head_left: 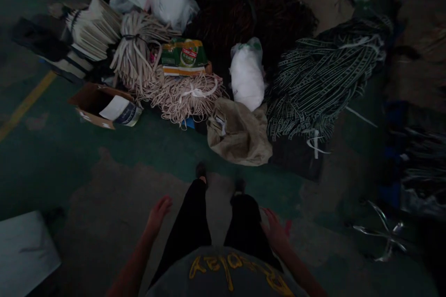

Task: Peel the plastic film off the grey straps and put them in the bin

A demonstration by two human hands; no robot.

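My left hand hangs beside my left thigh, its fingers loosely stretched with nothing in them. My right hand is next to my right thigh, fingers extended and holding nothing I can see. A small red patch shows just beyond it; what it is I cannot make out. On the floor ahead of my feet lies a crumpled tan sack, apart from both hands. Behind the sack stands a stuffed white plastic bag. Bundled beige cords lie to its left, and dark patterned straps to its right.
An open cardboard box sits at left of the pile. A green printed package rests on the cords. Metal chair legs stand at right, a pale flat surface at lower left. The green floor is worn.
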